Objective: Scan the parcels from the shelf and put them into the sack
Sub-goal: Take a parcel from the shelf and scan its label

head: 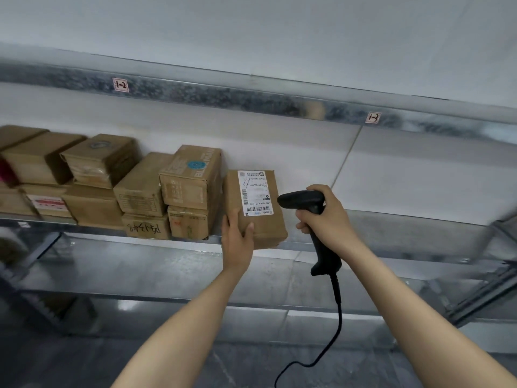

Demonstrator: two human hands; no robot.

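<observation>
A brown cardboard parcel (265,225) with a white shipping label (255,193) facing me stands at the front edge of the metal shelf (391,222). My left hand (236,238) grips its lower left corner, thumb on the front face. My right hand (326,215) holds a black corded barcode scanner (302,201) by its handle. The scanner's head points left at the label, a short way from the parcel's right side. No sack is in view.
Several more brown parcels (190,177) are stacked in two layers along the shelf to the left. Tags "1-2" (120,85) and "1-3" (373,118) hang on the upper shelf rail. The scanner's cable (335,331) hangs down toward the floor. A lower metal shelf (167,275) runs beneath.
</observation>
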